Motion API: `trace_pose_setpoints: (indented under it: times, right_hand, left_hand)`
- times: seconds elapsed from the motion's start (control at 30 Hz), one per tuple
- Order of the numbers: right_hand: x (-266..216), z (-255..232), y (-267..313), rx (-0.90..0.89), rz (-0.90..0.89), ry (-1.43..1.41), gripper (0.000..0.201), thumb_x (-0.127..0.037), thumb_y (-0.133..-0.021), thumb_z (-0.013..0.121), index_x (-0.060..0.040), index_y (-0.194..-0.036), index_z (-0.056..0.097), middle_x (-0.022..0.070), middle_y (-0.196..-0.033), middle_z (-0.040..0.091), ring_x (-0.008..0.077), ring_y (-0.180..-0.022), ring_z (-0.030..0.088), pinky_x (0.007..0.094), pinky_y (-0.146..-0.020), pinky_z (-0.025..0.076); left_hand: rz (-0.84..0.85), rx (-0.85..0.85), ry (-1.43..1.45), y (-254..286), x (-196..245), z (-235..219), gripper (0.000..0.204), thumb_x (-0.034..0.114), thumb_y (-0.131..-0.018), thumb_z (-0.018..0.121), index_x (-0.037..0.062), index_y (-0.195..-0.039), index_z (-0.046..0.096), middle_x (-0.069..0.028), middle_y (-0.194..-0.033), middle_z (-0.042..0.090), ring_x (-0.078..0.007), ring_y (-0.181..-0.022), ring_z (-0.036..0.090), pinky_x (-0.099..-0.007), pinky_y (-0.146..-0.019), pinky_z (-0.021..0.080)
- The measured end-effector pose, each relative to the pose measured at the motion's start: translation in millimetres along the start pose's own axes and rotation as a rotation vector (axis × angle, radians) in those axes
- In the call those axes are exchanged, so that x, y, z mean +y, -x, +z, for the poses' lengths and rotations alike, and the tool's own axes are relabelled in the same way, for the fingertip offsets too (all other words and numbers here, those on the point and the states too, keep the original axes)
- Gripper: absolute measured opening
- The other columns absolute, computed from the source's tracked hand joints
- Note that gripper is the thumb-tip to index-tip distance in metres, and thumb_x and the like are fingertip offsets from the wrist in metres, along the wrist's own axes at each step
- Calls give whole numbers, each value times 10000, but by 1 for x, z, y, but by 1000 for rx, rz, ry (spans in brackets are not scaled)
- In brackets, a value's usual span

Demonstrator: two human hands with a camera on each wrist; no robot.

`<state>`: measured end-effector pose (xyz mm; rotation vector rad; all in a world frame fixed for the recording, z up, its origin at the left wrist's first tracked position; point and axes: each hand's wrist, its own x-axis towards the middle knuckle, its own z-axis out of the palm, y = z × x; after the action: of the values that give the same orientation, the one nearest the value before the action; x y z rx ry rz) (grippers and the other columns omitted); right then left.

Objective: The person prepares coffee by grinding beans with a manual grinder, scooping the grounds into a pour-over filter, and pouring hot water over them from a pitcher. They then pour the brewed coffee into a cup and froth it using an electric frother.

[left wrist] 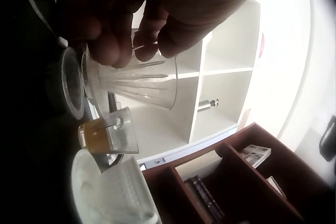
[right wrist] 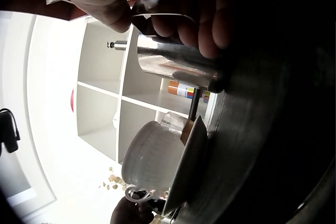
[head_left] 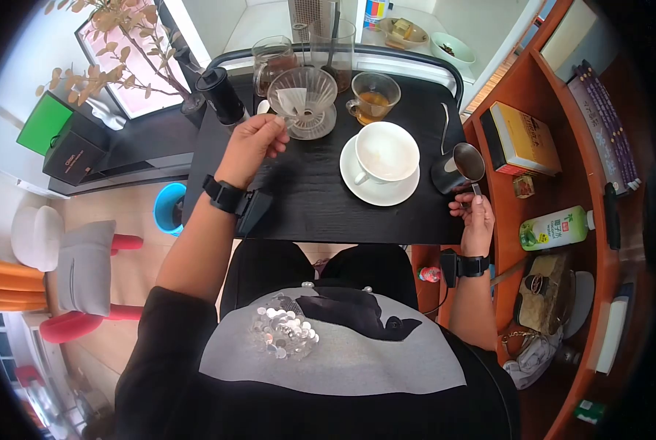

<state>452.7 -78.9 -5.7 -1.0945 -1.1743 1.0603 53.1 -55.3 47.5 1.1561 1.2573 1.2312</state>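
Observation:
My left hand (head_left: 253, 147) pinches the small handle at the near-left side of a clear ribbed glass coffee dripper (head_left: 315, 86). The dripper stands on the black table with a white patch showing inside. In the left wrist view my fingertips (left wrist: 107, 50) overlap the dripper's wall. On the right, my right hand (head_left: 477, 220) holds the handle of a stainless steel milk pitcher (head_left: 449, 177), which stands near the table's right edge. Between the hands, a wide white cup (head_left: 388, 147) sits on a white saucer (head_left: 379, 196). Behind it is a glass cup (head_left: 376, 92) of amber liquid.
A black hand grinder (head_left: 221, 95) stands at the table's back left. Along the back are a glass server (head_left: 273, 62) and a tall glass (head_left: 335, 44) with a dark stick. A long spoon (head_left: 445, 128) lies by the pitcher. A wooden shelf (head_left: 555, 88) borders the table's right.

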Motion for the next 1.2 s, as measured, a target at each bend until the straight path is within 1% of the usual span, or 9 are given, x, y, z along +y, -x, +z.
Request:
trace_pose_setpoints:
  times: [0.6, 0.7, 0.8, 0.87, 0.9, 1.07, 1.13, 1.17, 1.2]
  right_hand:
    - [3, -2, 0, -4, -10, 3, 309, -282, -937, 423, -7, -871, 548, 85, -864, 579, 154, -738, 578, 266, -657, 462]
    - [3, -2, 0, -1, -2, 7, 311, -283, -937, 422, -6, -874, 549, 82, -864, 579, 150, -739, 578, 266, -655, 462]
    - [2, -1, 0, 0, 0, -4, 310, -285, -933, 430, -8, -868, 553, 81, -863, 579, 151, -738, 577, 264, -655, 460]
    - [0, 1, 1, 13, 1, -10, 308, -284, -931, 434, -9, -865, 556, 78, -861, 580, 151, -738, 577, 263, -655, 460]
    - [-1, 1, 1, 19, 4, -12, 306, -284, -929, 438, -10, -863, 558, 76, -859, 580, 150, -738, 577, 262, -655, 459]
    - [1, 0, 0, 18, 10, -9, 298, -276, -927, 440, -11, -869, 564, 73, -864, 584, 148, -737, 578, 259, -650, 459]
    - [1, 0, 1, 23, 7, -3, 295, -274, -928, 438, -12, -875, 565, 72, -867, 585, 146, -738, 579, 258, -648, 459]
    - [0, 1, 1, 22, -2, 6, 294, -274, -928, 435, -14, -880, 563, 72, -871, 586, 145, -740, 580, 256, -646, 459]
    - [-1, 2, 1, 22, -10, 15, 293, -275, -929, 433, -16, -885, 562, 72, -875, 588, 143, -741, 582, 254, -645, 459]
  left_hand:
    - [-55, 32, -16, -15, -17, 6, 216, 273, -887, 523, 74, -835, 588, 2, -732, 585, -65, -623, 527, -197, -541, 397]
    - [-52, 52, -79, -12, -13, 6, 196, 257, -888, 513, 73, -920, 574, -5, -744, 589, -68, -613, 524, -190, -530, 392]
    - [5, 186, -110, -6, -5, 11, 209, 189, -857, 564, 51, -1011, 539, -5, -714, 579, -73, -604, 514, -195, -532, 391]
    - [349, 284, -263, -2, -3, 16, 274, 138, -835, 594, 39, -1070, 496, -11, -696, 567, -86, -585, 493, -217, -532, 393]
    - [480, 283, -338, 4, 6, 27, 261, 103, -818, 604, 20, -1044, 503, -29, -671, 554, -102, -575, 487, -239, -534, 402]
    - [428, 206, -523, 9, 31, 55, 210, 121, -809, 596, 5, -977, 551, -80, -644, 536, -137, -579, 509, -266, -543, 418]
    - [418, 75, -533, 5, 33, 64, 204, 137, -809, 593, 4, -961, 570, -89, -646, 540, -158, -574, 511, -280, -546, 421]
    - [344, 4, -523, 10, 35, 67, 186, 105, -844, 566, -12, -989, 562, 6, -676, 500, -58, -632, 450, -206, -565, 383]
    - [346, -2, -521, 12, 33, 71, 186, 105, -844, 566, -12, -989, 562, 6, -676, 500, -58, -632, 450, -206, -565, 383]
